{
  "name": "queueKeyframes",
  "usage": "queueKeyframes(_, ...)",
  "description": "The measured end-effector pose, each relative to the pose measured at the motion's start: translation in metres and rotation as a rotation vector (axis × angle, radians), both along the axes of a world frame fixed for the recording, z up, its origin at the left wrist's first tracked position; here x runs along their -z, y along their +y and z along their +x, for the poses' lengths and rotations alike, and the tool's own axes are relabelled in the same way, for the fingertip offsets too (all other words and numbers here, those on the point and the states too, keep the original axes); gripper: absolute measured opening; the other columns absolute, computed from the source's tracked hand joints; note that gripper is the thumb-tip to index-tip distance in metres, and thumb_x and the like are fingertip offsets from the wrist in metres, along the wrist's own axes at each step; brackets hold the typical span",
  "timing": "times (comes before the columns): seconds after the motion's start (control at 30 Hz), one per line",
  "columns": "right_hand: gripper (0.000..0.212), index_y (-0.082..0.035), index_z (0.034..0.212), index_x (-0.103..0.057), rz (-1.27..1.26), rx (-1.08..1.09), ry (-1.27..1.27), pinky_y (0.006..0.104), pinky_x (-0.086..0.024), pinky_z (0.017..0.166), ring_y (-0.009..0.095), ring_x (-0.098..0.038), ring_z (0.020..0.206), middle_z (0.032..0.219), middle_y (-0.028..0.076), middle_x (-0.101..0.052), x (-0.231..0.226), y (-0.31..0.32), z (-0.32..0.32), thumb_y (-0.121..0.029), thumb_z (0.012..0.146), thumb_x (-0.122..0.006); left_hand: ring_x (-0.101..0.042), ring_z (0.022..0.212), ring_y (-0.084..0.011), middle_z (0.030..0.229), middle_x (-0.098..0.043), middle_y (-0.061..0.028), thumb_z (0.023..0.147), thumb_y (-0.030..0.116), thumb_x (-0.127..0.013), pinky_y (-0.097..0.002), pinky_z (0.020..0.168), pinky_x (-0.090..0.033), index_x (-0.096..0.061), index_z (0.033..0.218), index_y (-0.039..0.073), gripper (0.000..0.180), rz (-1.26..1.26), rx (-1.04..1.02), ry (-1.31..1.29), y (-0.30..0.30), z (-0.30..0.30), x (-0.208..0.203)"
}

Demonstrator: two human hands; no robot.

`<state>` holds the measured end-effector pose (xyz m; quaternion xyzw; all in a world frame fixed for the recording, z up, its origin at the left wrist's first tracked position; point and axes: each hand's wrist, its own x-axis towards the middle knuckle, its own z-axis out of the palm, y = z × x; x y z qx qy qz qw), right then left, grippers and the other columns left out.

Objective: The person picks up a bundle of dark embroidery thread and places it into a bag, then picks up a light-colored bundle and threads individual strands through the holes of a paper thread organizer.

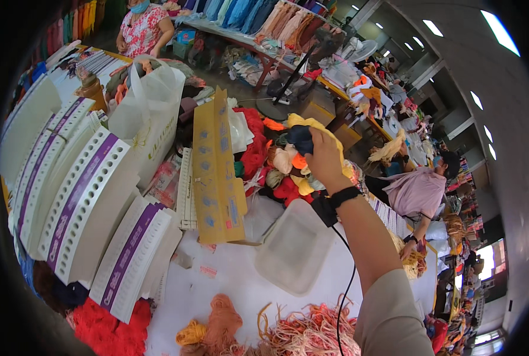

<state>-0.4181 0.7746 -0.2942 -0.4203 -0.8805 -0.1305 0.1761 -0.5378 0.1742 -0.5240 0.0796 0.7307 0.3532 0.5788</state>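
Observation:
My right hand [325, 155] reaches out over the far side of the white table [217, 279], its fingers curled around a dark navy bundle of yarn [300, 140]. Below and beside it lies a heap of small yarn balls and skeins, among them a yellow skein [316, 126], a cream ball [283, 161] and a red skein [254, 142]. Between my forearm and a long, opened cardboard box [215, 172] rests a shallow translucent plastic tray [295, 246]. A black band with a small box and cable circles my right wrist. My left hand is out of view.
Stacks of white punched cards with purple bands [80, 199] stand on the left, near a white bag [149, 107]. Red yarn [111, 326] and pink tangled strands [306, 332] lie at the near edge. A co-worker in pink [416, 188] bends over yarn at right; another person [143, 26] is behind.

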Motion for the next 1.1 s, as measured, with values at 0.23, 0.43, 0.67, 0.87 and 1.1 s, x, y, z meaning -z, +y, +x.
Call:
queueKeyframes(0.23, 0.087, -0.017, 0.139, -0.039, -0.014, 0.378, -0.159, 0.0598, -0.037, 0.095, 0.032, -0.038, 0.125, 0.134, 0.005, -0.042, 0.036, 0.035, -0.012, -0.022, 0.063, -0.083, -0.063, 0.082, -0.0211, 0.087, -0.067, -0.0106, 0.089, 0.015, -0.059, -0.0321, 0.071, -0.051, -0.068, 0.094, 0.000, 0.018, 0.072, 0.158, 0.119, -0.002, -0.004, 0.008)
queueKeyframes(0.43, 0.069, -0.006, 0.126, -0.052, -0.148, 0.103, 0.315, 0.0419, -0.045, 0.093, 0.034, -0.056, 0.104, 0.113, 0.012, -0.057, 0.012, 0.073, 0.031, -0.009, 0.061, -0.074, -0.064, 0.083, -0.0256, 0.085, -0.068, -0.0124, 0.088, 0.016, -0.060, -0.0342, 0.077, -0.050, -0.068, 0.090, -0.002, 0.020, -0.008, 0.166, 0.068, 0.015, -0.011, -0.023)
queueKeyframes(0.67, 0.063, -0.001, 0.128, -0.049, -0.772, 0.033, 0.754, 0.0289, -0.044, 0.089, 0.018, -0.059, 0.099, 0.107, 0.006, -0.062, -0.056, 0.041, 0.069, 0.008, 0.068, -0.065, -0.064, 0.081, -0.0291, 0.084, -0.068, -0.0125, 0.087, 0.021, -0.061, -0.0375, 0.077, -0.050, -0.068, 0.092, 0.002, 0.021, 0.109, 0.057, 0.102, 0.004, 0.001, -0.004)
queueKeyframes(0.87, 0.061, 0.002, 0.128, -0.049, -0.696, -0.040, 1.022, 0.0246, -0.047, 0.081, 0.016, -0.059, 0.094, 0.108, 0.008, -0.060, -0.094, 0.024, 0.088, 0.009, 0.068, -0.061, -0.062, 0.072, -0.0195, 0.078, -0.067, -0.0077, 0.086, 0.022, -0.064, -0.0306, 0.067, -0.049, -0.067, 0.093, 0.003, 0.021, 0.104, -0.003, 0.073, -0.004, 0.005, 0.009)
queueKeyframes(1.1, 0.060, -0.006, 0.134, -0.047, -0.533, -0.036, 1.253, 0.0356, -0.048, 0.082, 0.017, -0.059, 0.095, 0.108, 0.005, -0.060, -0.146, 0.017, 0.122, 0.003, 0.076, -0.059, -0.060, 0.066, -0.0192, 0.075, -0.066, -0.0056, 0.086, 0.027, -0.065, -0.0317, 0.060, -0.049, -0.068, 0.093, 0.003, 0.025, 0.053, 0.059, 0.039, -0.003, -0.001, -0.005)
